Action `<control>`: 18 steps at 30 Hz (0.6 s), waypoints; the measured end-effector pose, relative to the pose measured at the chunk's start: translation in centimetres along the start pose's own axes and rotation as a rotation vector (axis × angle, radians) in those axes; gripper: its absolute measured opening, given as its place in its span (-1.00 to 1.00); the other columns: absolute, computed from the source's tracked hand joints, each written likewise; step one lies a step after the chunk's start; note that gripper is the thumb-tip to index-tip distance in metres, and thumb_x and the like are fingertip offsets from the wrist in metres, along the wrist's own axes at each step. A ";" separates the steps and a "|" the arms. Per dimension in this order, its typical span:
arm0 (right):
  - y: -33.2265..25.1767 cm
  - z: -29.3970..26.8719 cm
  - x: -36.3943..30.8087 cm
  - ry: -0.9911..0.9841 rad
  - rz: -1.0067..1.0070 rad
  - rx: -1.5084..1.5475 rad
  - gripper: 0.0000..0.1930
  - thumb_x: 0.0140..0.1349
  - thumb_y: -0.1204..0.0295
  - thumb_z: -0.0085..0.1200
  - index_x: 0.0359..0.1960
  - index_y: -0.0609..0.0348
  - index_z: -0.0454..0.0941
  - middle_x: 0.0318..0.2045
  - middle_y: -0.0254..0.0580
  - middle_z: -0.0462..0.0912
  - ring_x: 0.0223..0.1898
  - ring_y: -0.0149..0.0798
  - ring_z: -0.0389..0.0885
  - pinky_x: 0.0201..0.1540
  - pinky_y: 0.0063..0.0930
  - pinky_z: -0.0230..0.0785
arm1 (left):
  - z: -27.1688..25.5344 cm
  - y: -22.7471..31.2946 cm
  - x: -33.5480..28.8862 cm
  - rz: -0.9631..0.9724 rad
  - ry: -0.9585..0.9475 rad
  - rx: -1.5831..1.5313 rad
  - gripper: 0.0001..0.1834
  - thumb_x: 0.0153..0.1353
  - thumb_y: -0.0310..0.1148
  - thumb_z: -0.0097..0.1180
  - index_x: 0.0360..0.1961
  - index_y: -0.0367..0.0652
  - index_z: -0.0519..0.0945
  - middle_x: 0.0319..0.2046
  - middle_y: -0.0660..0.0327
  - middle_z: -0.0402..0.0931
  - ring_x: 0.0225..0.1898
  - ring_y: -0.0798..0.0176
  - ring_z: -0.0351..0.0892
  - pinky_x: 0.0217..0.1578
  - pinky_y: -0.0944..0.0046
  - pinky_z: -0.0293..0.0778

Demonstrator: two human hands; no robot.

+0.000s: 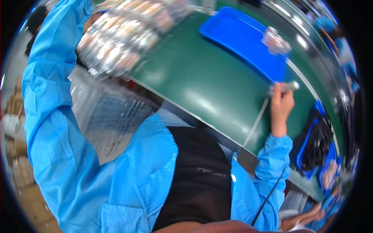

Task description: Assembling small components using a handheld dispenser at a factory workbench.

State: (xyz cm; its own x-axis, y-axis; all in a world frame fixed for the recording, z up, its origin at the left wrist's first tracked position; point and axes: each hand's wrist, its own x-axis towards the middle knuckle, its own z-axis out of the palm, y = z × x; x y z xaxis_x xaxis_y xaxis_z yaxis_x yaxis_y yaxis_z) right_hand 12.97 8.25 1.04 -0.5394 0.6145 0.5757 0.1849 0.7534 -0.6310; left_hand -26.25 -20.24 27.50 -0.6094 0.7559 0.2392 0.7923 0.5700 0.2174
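Observation:
My right hand (281, 105) is closed around a short silvery cylindrical thing (291, 86), blurred, whose exact kind I cannot make out. It is over the green work surface (194, 85), just below the near corner of a blue tray (248, 39). In the tray's right part lies a clear plastic bag of pale pink items (276, 42). My left arm reaches far up to the left. Only a sliver of my left hand (89, 22) shows past the blue cuff, beside a large heap of clear plastic packs (124, 35) with white and orange-pink contents; its fingers are hidden.
Black material fills another blue tray (311, 143) at the right, near a smaller blue tray (330, 174) with a pinkish bag. Clear plastic sheeting (108, 116) hangs below the table edge at left. Cardboard boxes (33, 194) stand lower left. Other people's arms (307, 217) show at lower right.

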 end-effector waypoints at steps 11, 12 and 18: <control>-1.0 0.3 0.5 0.038 -0.094 0.032 -0.78 0.28 0.30 0.19 -0.38 0.16 0.49 -0.62 -0.15 0.55 -0.62 -0.10 0.55 -0.53 -0.29 0.37 | 29.9 20.6 16.1 0.413 0.053 -0.350 -0.55 -0.08 -0.28 0.30 -0.11 -0.23 0.64 -0.21 -0.11 0.65 -0.08 -0.09 0.64 -0.04 0.08 0.54; -0.7 0.1 0.4 0.028 -0.073 0.023 -0.78 0.28 0.30 0.19 -0.39 0.16 0.48 -0.63 -0.16 0.55 -0.63 -0.10 0.54 -0.54 -0.29 0.36 | 30.6 21.8 15.1 0.428 0.032 -0.357 -0.55 -0.08 -0.28 0.30 -0.11 -0.23 0.64 -0.21 -0.11 0.65 -0.08 -0.09 0.64 -0.04 0.08 0.54; -0.5 0.2 0.6 -0.004 -0.052 0.046 -0.77 0.27 0.31 0.20 -0.41 0.16 0.46 -0.65 -0.22 0.51 -0.65 -0.21 0.50 -0.57 -0.38 0.33 | 33.6 20.9 13.6 0.404 0.036 -0.636 -0.42 -0.08 -0.22 0.40 -0.02 -0.27 0.56 -0.20 -0.05 0.66 -0.15 0.00 0.67 -0.10 0.17 0.56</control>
State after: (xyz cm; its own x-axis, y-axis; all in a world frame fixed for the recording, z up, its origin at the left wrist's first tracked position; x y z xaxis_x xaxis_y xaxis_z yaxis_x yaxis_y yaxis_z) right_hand 12.40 8.17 1.55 -0.5507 0.5735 0.6065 0.1183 0.7729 -0.6234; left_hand -16.99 12.79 3.53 -0.2838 0.8497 0.4444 0.7923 -0.0533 0.6078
